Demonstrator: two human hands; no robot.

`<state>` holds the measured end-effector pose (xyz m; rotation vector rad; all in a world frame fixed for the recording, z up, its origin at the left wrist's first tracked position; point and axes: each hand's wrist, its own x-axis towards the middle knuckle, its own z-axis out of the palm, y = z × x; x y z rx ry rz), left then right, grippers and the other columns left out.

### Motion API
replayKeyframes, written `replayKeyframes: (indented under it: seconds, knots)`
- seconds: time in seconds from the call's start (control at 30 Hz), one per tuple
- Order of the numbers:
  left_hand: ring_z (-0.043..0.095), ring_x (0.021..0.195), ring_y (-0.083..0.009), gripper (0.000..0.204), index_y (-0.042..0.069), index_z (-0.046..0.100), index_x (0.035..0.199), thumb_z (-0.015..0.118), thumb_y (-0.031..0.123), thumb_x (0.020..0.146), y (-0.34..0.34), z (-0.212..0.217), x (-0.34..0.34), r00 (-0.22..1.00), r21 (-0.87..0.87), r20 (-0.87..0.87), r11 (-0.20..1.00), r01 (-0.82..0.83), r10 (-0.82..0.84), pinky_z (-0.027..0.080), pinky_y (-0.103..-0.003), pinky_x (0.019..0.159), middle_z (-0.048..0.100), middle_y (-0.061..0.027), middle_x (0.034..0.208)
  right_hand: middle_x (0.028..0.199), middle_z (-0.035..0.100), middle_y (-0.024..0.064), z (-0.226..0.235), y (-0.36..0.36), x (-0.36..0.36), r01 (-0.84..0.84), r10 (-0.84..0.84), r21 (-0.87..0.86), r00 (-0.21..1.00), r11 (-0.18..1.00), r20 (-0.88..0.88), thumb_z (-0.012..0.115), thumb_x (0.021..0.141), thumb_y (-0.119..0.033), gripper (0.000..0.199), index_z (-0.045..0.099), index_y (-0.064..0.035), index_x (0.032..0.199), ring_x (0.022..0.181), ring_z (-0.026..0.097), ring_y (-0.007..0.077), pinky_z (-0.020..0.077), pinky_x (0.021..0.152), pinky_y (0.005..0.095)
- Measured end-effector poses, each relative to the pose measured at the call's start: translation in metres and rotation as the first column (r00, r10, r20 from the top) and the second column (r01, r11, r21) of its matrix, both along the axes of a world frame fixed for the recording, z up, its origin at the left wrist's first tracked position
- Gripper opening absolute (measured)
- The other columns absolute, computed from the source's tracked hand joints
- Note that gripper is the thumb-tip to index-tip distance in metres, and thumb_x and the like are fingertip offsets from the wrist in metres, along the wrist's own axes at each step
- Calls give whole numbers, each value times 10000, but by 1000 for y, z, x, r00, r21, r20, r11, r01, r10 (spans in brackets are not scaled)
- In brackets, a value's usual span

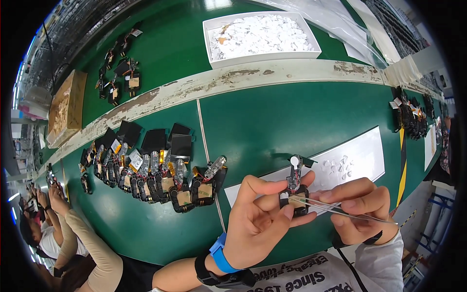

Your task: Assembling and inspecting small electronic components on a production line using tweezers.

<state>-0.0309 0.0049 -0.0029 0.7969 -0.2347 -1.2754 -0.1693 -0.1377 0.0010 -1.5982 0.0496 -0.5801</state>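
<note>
My left hand [258, 221] is closed around a small black electronic assembly [294, 181], pinching it between thumb and fingers. The assembly has a clear upper part with a round white pad, thin wires and a tan patch lower down. In my right hand [362, 207] are metal tweezers [335, 209], gripped between thumb and fingers. Their tips reach the lower part of the assembly, beside a small white piece. Whether the tips pinch that piece, I cannot tell. Beneath my hands lies a white sheet [367, 148] with several small white pieces [338, 167] scattered on it.
Rows of similar assemblies [151, 177] stand left on the green table [253, 117]. Beyond a worn pale ledge [272, 73] sits a white box [262, 59] of white scraps. A cardboard box [68, 109] and more assemblies are far left. Co-workers' arms [92, 238] show at lower left.
</note>
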Motion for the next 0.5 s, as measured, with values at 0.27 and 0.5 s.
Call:
replayKeyframes:
  seconds: [0.27,0.5]
  knots:
    - [419,1245,-351,300,87,305,1143,372,-88,909,-1,-1,0,1000,3,-19,1000,7,-7,483,-500,934,444,-274,1298,1064,551,299,-1,0,-1,4,-4,-6,1000,1000,-5,636,741,131,333,492,54,1031,976,614,413,529,860,435]
    - [364,1276,-373,272,81,304,1124,363,-82,914,1,-2,-1,1000,-16,23,1000,1,-1,484,-491,932,442,-277,1298,1040,566,298,2,0,0,-10,10,-72,1000,997,-8,665,718,124,348,481,38,1001,951,623,418,528,855,450]
